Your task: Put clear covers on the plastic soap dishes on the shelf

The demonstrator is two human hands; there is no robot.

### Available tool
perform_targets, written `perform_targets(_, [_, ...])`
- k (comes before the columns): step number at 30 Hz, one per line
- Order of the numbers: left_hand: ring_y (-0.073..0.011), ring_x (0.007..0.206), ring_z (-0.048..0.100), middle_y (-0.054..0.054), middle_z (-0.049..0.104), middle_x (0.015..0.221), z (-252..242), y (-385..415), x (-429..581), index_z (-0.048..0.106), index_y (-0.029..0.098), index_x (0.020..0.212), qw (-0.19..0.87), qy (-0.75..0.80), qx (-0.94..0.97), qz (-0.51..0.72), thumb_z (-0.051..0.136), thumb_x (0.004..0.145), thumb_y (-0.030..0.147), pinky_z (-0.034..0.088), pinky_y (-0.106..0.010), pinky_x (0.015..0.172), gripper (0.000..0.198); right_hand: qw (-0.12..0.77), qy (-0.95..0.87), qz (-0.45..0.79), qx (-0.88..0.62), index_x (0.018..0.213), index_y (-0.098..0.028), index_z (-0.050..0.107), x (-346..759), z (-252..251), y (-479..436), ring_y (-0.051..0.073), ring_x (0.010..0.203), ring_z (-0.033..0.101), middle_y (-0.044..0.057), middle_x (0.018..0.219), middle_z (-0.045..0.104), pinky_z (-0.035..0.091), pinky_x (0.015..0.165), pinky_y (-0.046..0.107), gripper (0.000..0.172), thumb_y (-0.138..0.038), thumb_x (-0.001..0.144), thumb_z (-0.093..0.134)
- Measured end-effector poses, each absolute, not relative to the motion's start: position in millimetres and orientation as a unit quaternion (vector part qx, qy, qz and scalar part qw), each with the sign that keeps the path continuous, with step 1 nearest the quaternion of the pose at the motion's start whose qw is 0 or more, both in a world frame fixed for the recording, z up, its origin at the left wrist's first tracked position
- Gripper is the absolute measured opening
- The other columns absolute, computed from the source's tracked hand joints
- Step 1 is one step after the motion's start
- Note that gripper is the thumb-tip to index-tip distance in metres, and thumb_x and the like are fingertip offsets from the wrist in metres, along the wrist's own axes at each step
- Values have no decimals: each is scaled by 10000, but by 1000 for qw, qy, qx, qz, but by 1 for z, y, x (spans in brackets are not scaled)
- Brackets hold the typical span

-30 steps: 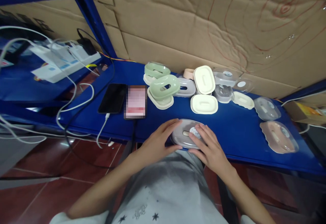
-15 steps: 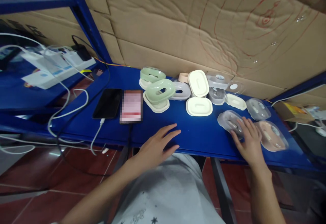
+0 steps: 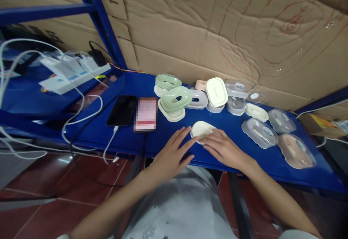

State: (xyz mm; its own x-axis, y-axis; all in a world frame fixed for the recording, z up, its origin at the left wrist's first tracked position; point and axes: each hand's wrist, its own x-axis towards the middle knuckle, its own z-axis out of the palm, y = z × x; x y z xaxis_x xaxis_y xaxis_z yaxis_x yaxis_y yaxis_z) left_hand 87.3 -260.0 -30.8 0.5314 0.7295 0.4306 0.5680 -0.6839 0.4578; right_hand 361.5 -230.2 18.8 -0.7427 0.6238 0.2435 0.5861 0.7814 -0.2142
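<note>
A cream oval tray [image 3: 198, 128], like the base of a soap dish, sits on the blue tabletop in front of me, its right part hidden under fingers. My right hand [image 3: 223, 146] holds this tray at its right and near side, fingers bent over the rim. At the tray's left edge is my left hand [image 3: 171, 155], fingers spread; a fingertip reaches its near rim, and I cannot tell whether it touches. Just behind lie a green slotted soap dish [image 3: 170, 103] on a cream base, a lilac slotted tray [image 3: 200, 103] and a raised cream tray [image 3: 216, 90].
Clear-lidded soap boxes, one lilac-grey [image 3: 258, 134] and one peach [image 3: 296, 152], lie to the right. On the left are a black phone [image 3: 121, 110], a tablet-like screen [image 3: 145, 114], white cables and a power strip [image 3: 70, 81]. A cardboard wall [image 3: 174, 32] closes the back.
My right hand has left the clear-lidded box on the right and come to the cream tray. That tray has moved nearer to me. The left hand stays almost in place.
</note>
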Motion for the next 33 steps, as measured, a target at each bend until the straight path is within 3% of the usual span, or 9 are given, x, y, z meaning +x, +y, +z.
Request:
perform_targets(5, [-335, 1510, 516, -159, 542, 1601, -33, -258, 90, 560, 222, 1489, 109, 364, 879, 289, 619, 1065, 305, 439, -611, 1271, 436, 194, -915, 18, -354, 1483, -255, 635, 353, 30, -192, 248, 1330, 660, 90, 1413, 729, 523, 1113, 455, 420, -252, 1120, 422])
perform_targets(8, [-313, 1334, 629, -149, 632, 1387, -32, -259, 90, 654, 203, 1271, 99, 367, 871, 310, 663, 1034, 275, 462, -608, 1252, 248, 176, -890, -66, -416, 1570, -174, 545, 348, 24, -148, 308, 1464, 541, 152, 1554, 622, 414, 1202, 540, 482, -261, 1113, 420])
perform_targets(11, [-316, 1305, 619, -148, 612, 1326, -31, -260, 89, 643, 194, 1148, 91, 366, 867, 327, 679, 1024, 263, 462, -615, 1244, 147, 140, -876, -102, -450, 1482, -125, 626, 343, 17, -119, 340, 1375, 582, 187, 1437, 694, 302, 1241, 600, 439, -274, 1101, 467])
perform_targets(15, [-336, 1375, 574, -166, 559, 1432, -29, -260, 87, 611, 201, 1139, 110, 363, 867, 324, 667, 1037, 269, 547, -558, 1169, 135, 163, -867, -97, -461, 1222, -211, 765, 346, 24, -126, 292, 1177, 657, 101, 1206, 786, 276, 1218, 582, 319, -295, 1115, 477])
perform_targets(19, [-332, 1386, 582, -172, 559, 1451, -29, -259, 87, 607, 199, 1147, 127, 369, 860, 329, 661, 1042, 261, 559, -545, 1163, 133, 199, -862, -83, -459, 1134, -219, 759, 360, 41, -173, 259, 1070, 684, 68, 1092, 788, 342, 1156, 515, 278, -340, 1119, 510])
perform_targets(22, [-326, 1431, 570, -168, 547, 1495, -31, -260, 88, 594, 220, 1306, 152, 384, 843, 344, 676, 1035, 259, 562, -523, 1176, 286, 229, -853, -55, -466, 1143, -228, 741, 367, 44, -215, 249, 1018, 689, 60, 1053, 774, 436, 1048, 463, 220, -346, 1104, 559])
perform_targets(27, [-342, 1453, 575, -168, 329, 1720, -35, -259, 88, 442, 312, 1600, 165, 409, 818, 370, 743, 1005, 291, 596, -524, 1141, 667, 257, -861, 12, -440, 1252, -246, 670, 360, 24, -265, 235, 1207, 687, 61, 1221, 757, 449, 1131, 462, 186, -226, 1091, 579])
perform_targets(30, [-382, 1590, 406, -152, 328, 1744, -36, -257, 88, 526, 285, 1543, 131, 376, 839, 370, 733, 1015, 267, 519, -589, 1215, 568, 243, -878, 30, -411, 1312, -232, 635, 351, 14, -280, 245, 1375, 628, 73, 1343, 742, 412, 1207, 482, 233, -235, 1081, 610])
perform_targets(33, [-365, 1609, 385, -155, 459, 1676, -37, -254, 87, 610, 237, 1425, 122, 349, 851, 373, 702, 1037, 281, 509, -595, 1229, 402, 238, -883, -15, -405, 1410, -229, 617, 343, 7, -290, 268, 1370, 638, 87, 1376, 740, 434, 1169, 498, 356, -249, 1057, 660])
